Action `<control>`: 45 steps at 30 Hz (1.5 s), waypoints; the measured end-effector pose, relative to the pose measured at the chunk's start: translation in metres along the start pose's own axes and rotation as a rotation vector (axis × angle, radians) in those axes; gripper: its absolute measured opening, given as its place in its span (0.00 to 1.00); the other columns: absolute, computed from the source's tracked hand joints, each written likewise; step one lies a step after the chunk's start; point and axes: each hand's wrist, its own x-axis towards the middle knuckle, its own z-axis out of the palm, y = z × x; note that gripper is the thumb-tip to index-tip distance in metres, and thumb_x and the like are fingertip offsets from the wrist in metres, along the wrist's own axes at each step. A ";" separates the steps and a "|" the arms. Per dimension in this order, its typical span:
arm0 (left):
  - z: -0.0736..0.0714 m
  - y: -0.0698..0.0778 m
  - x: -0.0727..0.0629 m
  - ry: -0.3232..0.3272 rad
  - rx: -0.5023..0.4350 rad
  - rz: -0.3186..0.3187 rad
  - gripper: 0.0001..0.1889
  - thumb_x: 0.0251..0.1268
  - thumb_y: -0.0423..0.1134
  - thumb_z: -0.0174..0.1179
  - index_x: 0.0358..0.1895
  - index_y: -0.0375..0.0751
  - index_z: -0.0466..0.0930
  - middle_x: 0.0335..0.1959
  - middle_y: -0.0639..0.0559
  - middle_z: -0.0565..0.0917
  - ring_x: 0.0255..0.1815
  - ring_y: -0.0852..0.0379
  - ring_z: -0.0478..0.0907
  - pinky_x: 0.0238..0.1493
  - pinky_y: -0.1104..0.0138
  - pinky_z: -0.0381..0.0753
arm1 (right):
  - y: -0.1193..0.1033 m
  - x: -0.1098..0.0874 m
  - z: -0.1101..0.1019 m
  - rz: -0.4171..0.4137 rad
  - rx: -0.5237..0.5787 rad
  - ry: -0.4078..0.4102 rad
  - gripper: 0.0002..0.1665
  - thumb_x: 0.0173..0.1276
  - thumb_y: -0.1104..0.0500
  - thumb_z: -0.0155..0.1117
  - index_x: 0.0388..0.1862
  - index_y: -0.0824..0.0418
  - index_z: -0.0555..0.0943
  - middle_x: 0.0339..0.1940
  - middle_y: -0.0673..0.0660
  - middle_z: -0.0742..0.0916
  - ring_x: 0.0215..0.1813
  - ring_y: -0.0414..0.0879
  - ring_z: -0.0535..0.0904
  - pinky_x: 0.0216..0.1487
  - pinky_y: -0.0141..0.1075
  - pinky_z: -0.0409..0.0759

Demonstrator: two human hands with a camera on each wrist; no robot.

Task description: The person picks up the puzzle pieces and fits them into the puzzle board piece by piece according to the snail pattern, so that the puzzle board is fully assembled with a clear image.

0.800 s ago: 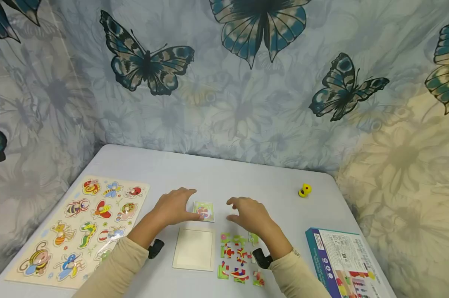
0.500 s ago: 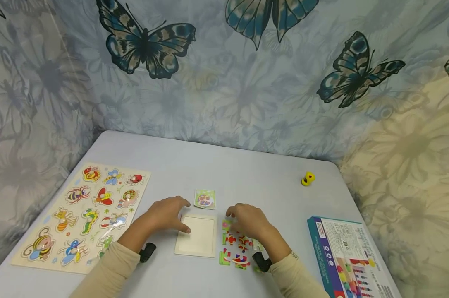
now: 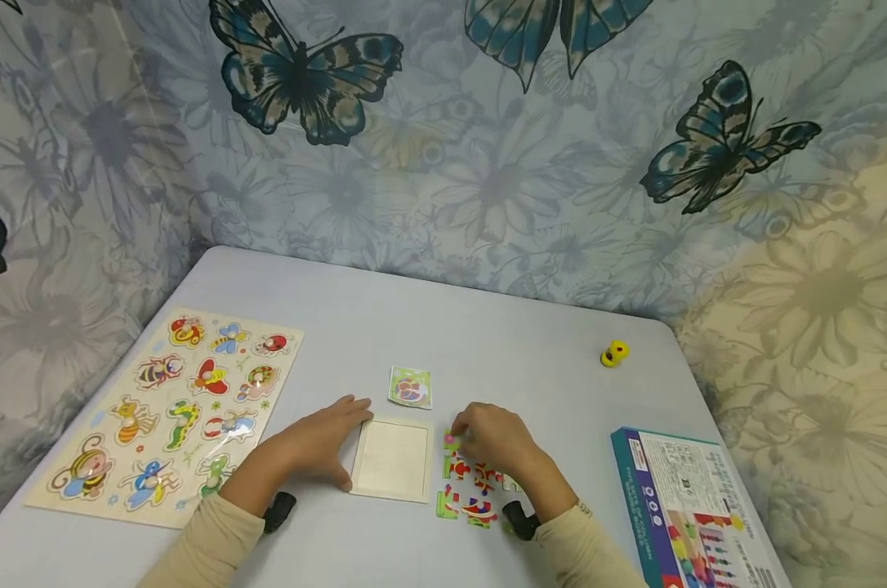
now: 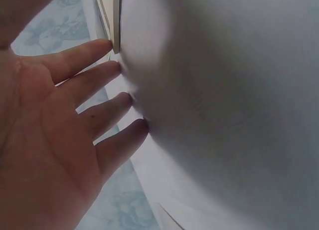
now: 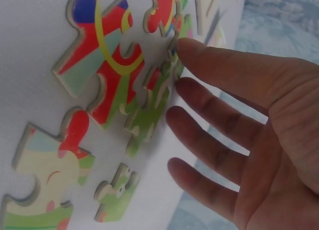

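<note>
My left hand (image 3: 318,443) spreads along the left side of a shallow wooden puzzle tray (image 3: 390,460). Its thumb lies by the near left corner, its fingers by the far one. In the left wrist view the fingers are nearly straight, one fingertip at the tray's edge (image 4: 116,23). My right hand (image 3: 498,437) is over the far end of a group of jigsaw pieces (image 3: 479,508), hiding some. In the right wrist view its thumb and fingers are apart, the thumb tip against or just beside a green piece; contact is unclear. A patterned jigsaw piece (image 5: 107,55) lies nearby.
A small picture card (image 3: 410,388) lies beyond the tray. At left is a large insect puzzle board (image 3: 167,416). A yellow toy duck (image 3: 615,354) stands far right, and a flat box (image 3: 697,506) lies near right. A patterned curtain (image 3: 443,163) backs the table.
My left hand has come back from the picture card to the tray's left side. My right hand has moved nearer, over the far jigsaw pieces. The head view has shifted slightly.
</note>
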 end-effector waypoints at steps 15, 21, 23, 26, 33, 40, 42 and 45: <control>0.003 -0.004 0.001 0.018 0.064 0.029 0.49 0.33 0.41 0.82 0.67 0.36 0.68 0.75 0.42 0.61 0.77 0.40 0.51 0.70 0.43 0.59 | 0.001 0.002 0.003 -0.033 -0.044 0.059 0.10 0.54 0.58 0.76 0.36 0.53 0.86 0.44 0.51 0.88 0.45 0.47 0.82 0.45 0.44 0.81; 0.004 -0.003 0.003 0.016 0.068 0.028 0.49 0.34 0.42 0.82 0.67 0.36 0.68 0.75 0.42 0.61 0.77 0.40 0.50 0.71 0.43 0.58 | -0.013 0.008 0.001 -0.104 -0.050 0.081 0.12 0.55 0.55 0.75 0.39 0.54 0.87 0.43 0.49 0.88 0.41 0.43 0.81 0.42 0.40 0.80; 0.005 -0.003 0.003 0.018 0.065 0.026 0.49 0.33 0.42 0.82 0.66 0.37 0.68 0.75 0.41 0.60 0.77 0.40 0.50 0.71 0.43 0.57 | -0.021 0.012 0.004 -0.158 -0.066 0.087 0.12 0.56 0.54 0.75 0.40 0.53 0.87 0.43 0.49 0.88 0.41 0.43 0.82 0.41 0.39 0.81; 0.005 -0.003 0.003 0.023 0.072 0.013 0.48 0.33 0.43 0.82 0.66 0.40 0.69 0.75 0.41 0.59 0.77 0.38 0.48 0.70 0.41 0.55 | -0.037 0.019 0.010 -0.245 -0.115 0.109 0.13 0.57 0.53 0.74 0.41 0.53 0.87 0.44 0.48 0.88 0.44 0.43 0.84 0.43 0.39 0.82; 0.004 -0.005 0.001 0.038 0.083 -0.006 0.47 0.31 0.44 0.82 0.64 0.43 0.70 0.75 0.41 0.59 0.77 0.36 0.48 0.68 0.37 0.53 | -0.063 0.035 0.025 -0.358 -0.207 0.174 0.12 0.57 0.53 0.74 0.42 0.50 0.88 0.43 0.46 0.88 0.44 0.42 0.85 0.42 0.38 0.83; 0.007 -0.006 0.004 0.044 0.074 -0.038 0.47 0.30 0.45 0.82 0.63 0.46 0.71 0.76 0.45 0.59 0.77 0.38 0.48 0.66 0.31 0.50 | -0.073 0.042 0.035 -0.389 -0.257 0.217 0.11 0.58 0.52 0.74 0.41 0.48 0.89 0.41 0.46 0.87 0.41 0.41 0.84 0.40 0.35 0.82; 0.007 -0.006 0.004 0.044 0.070 -0.050 0.47 0.29 0.45 0.83 0.63 0.47 0.71 0.76 0.46 0.58 0.78 0.38 0.47 0.65 0.28 0.48 | -0.074 0.043 0.037 -0.394 -0.255 0.237 0.11 0.58 0.52 0.74 0.40 0.48 0.89 0.40 0.45 0.87 0.40 0.41 0.84 0.39 0.35 0.82; 0.007 -0.006 0.003 0.045 0.061 -0.054 0.47 0.29 0.44 0.83 0.63 0.47 0.71 0.76 0.45 0.59 0.77 0.38 0.47 0.64 0.27 0.47 | -0.075 0.044 0.039 -0.397 -0.246 0.256 0.11 0.57 0.52 0.74 0.40 0.48 0.89 0.39 0.45 0.86 0.39 0.41 0.84 0.38 0.35 0.81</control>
